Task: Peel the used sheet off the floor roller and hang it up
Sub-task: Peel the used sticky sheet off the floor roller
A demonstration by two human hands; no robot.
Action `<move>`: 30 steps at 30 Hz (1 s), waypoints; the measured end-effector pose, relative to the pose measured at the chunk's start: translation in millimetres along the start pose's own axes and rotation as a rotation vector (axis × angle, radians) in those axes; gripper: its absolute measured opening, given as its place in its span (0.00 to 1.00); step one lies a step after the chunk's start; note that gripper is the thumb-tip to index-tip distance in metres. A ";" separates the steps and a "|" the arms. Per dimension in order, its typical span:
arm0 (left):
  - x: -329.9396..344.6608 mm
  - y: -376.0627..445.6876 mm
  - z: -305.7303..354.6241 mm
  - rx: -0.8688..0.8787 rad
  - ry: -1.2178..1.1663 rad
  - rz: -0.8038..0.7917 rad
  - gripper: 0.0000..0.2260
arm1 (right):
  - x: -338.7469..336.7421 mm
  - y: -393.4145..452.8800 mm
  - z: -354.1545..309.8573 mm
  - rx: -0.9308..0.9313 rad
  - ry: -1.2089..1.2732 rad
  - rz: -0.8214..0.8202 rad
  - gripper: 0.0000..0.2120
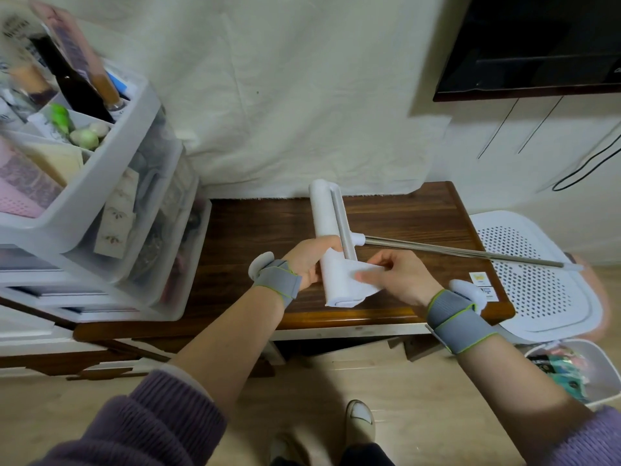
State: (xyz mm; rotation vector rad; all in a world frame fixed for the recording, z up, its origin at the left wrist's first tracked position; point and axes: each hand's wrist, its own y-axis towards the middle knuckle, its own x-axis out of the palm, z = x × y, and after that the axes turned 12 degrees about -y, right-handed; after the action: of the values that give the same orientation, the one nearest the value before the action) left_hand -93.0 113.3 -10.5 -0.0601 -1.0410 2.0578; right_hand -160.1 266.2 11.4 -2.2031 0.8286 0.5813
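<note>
The white floor roller (pixel 325 216) lies lengthwise over the dark wooden table (pixel 255 230), its metal handle (pixel 463 253) reaching right over a white basket. My left hand (pixel 307 260) grips the roller's left side near its lower half. My right hand (pixel 400 275) pinches a loosened flap of the white used sheet (pixel 356 280), which stands partly pulled away from the roll toward the right. The near end of the roll shows below both hands.
A white plastic drawer unit (pixel 134 210) with cluttered trays stands at the left on the table. A perforated white laundry basket (pixel 537 280) sits to the right, a small bin (pixel 584 371) below it. A cream cloth (pixel 285 95) hangs behind; a dark screen (pixel 537 42) is upper right.
</note>
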 end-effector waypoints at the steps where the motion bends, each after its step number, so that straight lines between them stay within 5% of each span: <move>1: 2.0 -0.3 -0.1 -0.005 -0.012 -0.012 0.05 | 0.3 0.4 0.3 0.006 -0.052 0.008 0.10; 8: 4.7 5.9 0.8 -0.010 0.003 -0.012 0.23 | -5.0 7.7 9.7 0.028 -0.082 0.087 0.10; 15: 13.2 6.0 4.6 -0.015 -0.065 -0.079 0.08 | -5.3 -2.4 5.5 -0.157 -0.049 0.108 0.11; 21: 13.2 12.2 0.2 0.023 0.023 0.003 0.19 | -9.4 -0.1 1.4 -0.008 0.216 0.068 0.08; 24: 12.3 10.3 -0.1 -0.041 -0.068 -0.042 0.11 | -7.8 2.7 4.1 0.073 0.327 0.047 0.06; 26: 15.1 8.1 1.9 -0.038 -0.083 -0.056 0.07 | -6.2 4.3 5.8 0.082 0.316 -0.005 0.04; 30: 16.4 10.7 1.4 0.039 0.017 0.013 0.19 | -6.8 4.3 6.4 0.074 0.167 -0.069 0.07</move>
State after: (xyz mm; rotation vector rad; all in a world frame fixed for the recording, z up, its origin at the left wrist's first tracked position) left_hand -111.4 120.0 -12.2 -0.0649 -0.9920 2.0851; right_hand -168.8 271.3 9.4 -2.2245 0.8422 0.3311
